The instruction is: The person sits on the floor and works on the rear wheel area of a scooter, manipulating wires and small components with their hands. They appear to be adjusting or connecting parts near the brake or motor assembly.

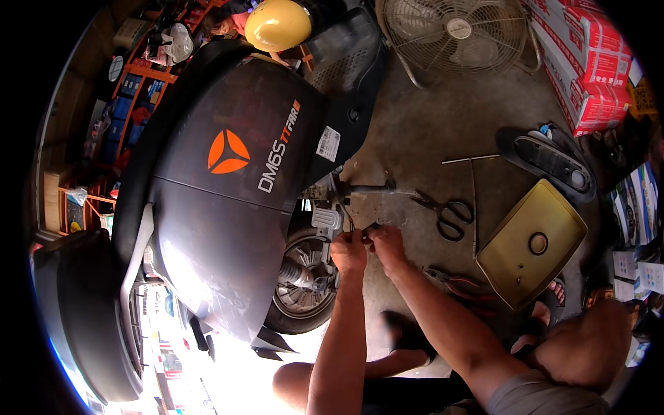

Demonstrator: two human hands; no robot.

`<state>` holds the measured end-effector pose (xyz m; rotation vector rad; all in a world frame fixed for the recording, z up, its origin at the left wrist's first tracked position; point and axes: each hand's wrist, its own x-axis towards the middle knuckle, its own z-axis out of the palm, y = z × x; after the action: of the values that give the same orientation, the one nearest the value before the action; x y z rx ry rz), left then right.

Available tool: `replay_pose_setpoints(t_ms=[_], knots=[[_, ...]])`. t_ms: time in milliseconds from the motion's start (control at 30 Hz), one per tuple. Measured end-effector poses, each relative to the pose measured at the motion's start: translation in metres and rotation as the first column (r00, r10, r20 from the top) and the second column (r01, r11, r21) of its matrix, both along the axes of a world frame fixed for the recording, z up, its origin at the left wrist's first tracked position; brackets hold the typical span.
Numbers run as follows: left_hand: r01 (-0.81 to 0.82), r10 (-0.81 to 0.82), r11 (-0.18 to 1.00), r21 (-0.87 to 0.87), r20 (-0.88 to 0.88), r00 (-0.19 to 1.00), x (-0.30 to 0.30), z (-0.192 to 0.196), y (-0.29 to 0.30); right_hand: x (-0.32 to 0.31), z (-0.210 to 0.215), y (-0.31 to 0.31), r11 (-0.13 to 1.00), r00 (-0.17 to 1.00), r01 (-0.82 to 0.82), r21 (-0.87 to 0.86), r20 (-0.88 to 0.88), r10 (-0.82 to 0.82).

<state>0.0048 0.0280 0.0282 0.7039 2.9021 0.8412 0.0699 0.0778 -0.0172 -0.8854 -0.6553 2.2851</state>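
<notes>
Wiring, thin and dark, lies at our fingertips beside the rear wheel of a dark grey scooter. Our left hand is closed in a pinch on it; our right hand, just beside, has its fingers drawn together on a small dark part, too hidden for us to identify.

Below us spreads a stained grey-brown floor. On it we see black-handled scissors, a T-handled tool, red-handled pliers and a yellowish tray with a dark ring inside. A metal fan stands beyond, near stacked red-and-white boxes; orange shelving lines the left, and strong light floods the lower left.

The scooter's panel bears a round three-part orange emblem, white and orange lettering and, nearby, a white printed label. White lettering and a square code mark the boxes.
</notes>
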Motion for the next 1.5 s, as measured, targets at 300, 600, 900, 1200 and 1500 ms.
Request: replay_pose_setpoints(t_ms=[300, 600, 900, 1200, 1500], knots=[[0.051, -0.051, 0.998, 0.026, -0.023, 0.998, -0.004, -0.008, -0.003, -0.008, -0.018, -0.012, 0.997, 0.998, 0.056, 0.047, 0.031, -0.058], [-0.073, 0.067, 0.993, 0.094, 0.067, 0.995, -0.001, -0.008, -0.003, -0.005, -0.016, -0.018, 0.995, 0.995, 0.096, -0.009, 0.036, -0.096], [0.025, -0.023, 0.999, 0.019, -0.101, 0.995, -0.001, -0.012, -0.004, -0.009, -0.020, -0.026, 0.994, 0.991, 0.098, 0.041, 0.090, -0.102], [0.073, -0.096, 0.991, -0.108, -0.227, 0.969, -0.001, -0.016, -0.008, -0.008, -0.030, -0.044, 0.979, 0.967, 0.004, 0.203, 0.248, -0.055], [0.153, -0.129, 0.982, 0.111, -0.195, 0.972, 0.019, -0.015, -0.013, -0.011, -0.035, -0.040, 0.839, 0.877, 0.282, 0.466, 0.229, -0.422]])
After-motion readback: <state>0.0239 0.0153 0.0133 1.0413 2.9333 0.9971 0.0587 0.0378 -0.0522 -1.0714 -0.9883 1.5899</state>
